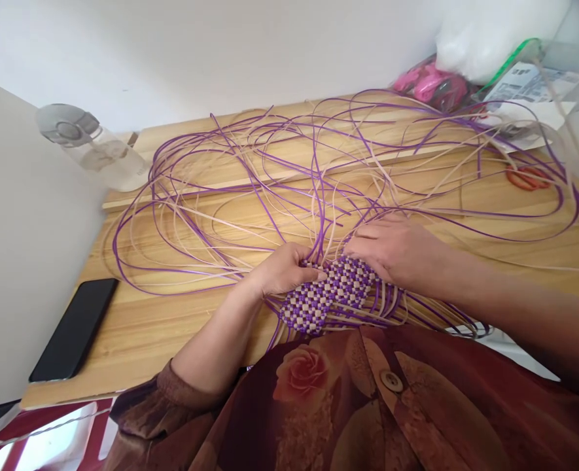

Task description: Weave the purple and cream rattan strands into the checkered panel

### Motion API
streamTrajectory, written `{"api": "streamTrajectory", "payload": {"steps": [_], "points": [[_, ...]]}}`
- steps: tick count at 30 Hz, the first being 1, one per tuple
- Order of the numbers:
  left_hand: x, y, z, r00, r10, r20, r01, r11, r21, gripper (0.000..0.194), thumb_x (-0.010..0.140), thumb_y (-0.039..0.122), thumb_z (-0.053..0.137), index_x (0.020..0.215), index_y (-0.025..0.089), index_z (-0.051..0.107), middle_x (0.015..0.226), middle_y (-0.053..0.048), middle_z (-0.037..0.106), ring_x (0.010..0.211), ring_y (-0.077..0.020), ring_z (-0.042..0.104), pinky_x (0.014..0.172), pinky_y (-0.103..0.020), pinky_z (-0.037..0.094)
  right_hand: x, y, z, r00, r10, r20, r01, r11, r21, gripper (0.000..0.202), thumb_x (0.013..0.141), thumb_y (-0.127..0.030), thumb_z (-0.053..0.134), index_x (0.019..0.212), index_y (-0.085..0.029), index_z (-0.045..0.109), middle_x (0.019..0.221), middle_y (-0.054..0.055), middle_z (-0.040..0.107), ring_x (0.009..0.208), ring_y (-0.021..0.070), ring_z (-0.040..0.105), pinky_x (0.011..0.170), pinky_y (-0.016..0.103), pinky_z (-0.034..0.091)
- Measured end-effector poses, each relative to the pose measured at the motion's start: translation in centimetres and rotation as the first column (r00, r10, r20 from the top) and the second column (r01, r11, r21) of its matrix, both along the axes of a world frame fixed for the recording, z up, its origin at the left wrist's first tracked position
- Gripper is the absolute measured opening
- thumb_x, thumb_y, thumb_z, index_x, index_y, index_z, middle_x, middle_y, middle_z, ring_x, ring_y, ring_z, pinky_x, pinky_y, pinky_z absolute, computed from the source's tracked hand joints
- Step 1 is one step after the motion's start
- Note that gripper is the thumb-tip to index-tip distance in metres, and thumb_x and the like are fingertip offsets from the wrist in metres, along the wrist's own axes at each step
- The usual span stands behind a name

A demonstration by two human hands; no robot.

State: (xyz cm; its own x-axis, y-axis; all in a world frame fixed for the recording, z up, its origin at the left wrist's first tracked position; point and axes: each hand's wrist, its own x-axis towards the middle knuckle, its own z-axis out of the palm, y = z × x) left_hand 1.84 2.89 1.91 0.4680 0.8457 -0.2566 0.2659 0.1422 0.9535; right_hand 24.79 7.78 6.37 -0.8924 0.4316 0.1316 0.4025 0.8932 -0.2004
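A woven piece (pixel 309 304) of purple and cream plastic strips, in a checkered pattern, lies at the table's front edge against my shirt. My left hand (pixel 289 268) grips its upper left edge, with the thumb lying on top of the weave. At the upper right edge, my right hand (pixel 385 245) has its fingers closed on the weave; what the fingertips pinch is partly hidden. Long loose purple and cream strips (pixel 318 176) fan out from the piece over the table, and more of them run under my right forearm.
On the left of the wooden table (pixel 171 327) lie a black phone (pixel 73 330) and, farther back, a clear bottle with a grey lid (pixel 107 154). Orange-handled scissors (pixel 529 176) rest at the right under strips. Plastic bags with pink items (pixel 431 82) sit against the wall.
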Motion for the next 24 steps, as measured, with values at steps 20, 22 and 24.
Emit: {"api": "streamTrajectory", "payload": {"steps": [20, 22, 24], "points": [[1.7, -0.6, -0.9, 0.908, 0.366, 0.203, -0.235, 0.847, -0.478, 0.022, 0.059, 0.024, 0.077, 0.074, 0.012, 0.068, 0.065, -0.005, 0.067, 0.053, -0.0141, 0.059, 0.056, -0.027, 0.045, 3.5, -0.5, -2.5, 0.907, -0.420, -0.037, 0.421, 0.900, 0.110, 0.040, 0.094, -0.028, 0.041, 0.126, -0.018, 0.062, 0.114, 0.010, 0.068, 0.101, 0.0263, 0.065, 0.087, 0.038, 0.049], [1.8, -0.6, -0.9, 0.899, 0.383, 0.211, -0.241, 0.836, -0.494, 0.024, 0.057, 0.023, 0.077, 0.076, 0.012, 0.069, 0.068, -0.005, 0.069, 0.055, -0.0153, 0.061, 0.058, -0.028, 0.046, 2.9, -1.6, -2.1, 0.914, -0.405, -0.001, 0.405, 0.914, 0.005, 0.044, 0.094, -0.027, 0.039, 0.133, -0.017, 0.057, 0.114, 0.010, 0.069, 0.095, 0.0252, 0.067, 0.081, 0.037, 0.051], [1.8, -0.5, -0.9, 0.890, 0.394, 0.230, -0.239, 0.832, -0.501, 0.024, 0.056, 0.021, 0.077, 0.077, 0.012, 0.069, 0.070, -0.005, 0.069, 0.058, -0.0151, 0.062, 0.061, -0.028, 0.047, 1.8, -2.5, -1.8, 0.928, -0.370, 0.045, 0.372, 0.907, -0.199, 0.045, 0.095, -0.027, 0.036, 0.135, -0.016, 0.054, 0.102, 0.008, 0.073, 0.082, 0.0210, 0.069, 0.071, 0.032, 0.052]]}}
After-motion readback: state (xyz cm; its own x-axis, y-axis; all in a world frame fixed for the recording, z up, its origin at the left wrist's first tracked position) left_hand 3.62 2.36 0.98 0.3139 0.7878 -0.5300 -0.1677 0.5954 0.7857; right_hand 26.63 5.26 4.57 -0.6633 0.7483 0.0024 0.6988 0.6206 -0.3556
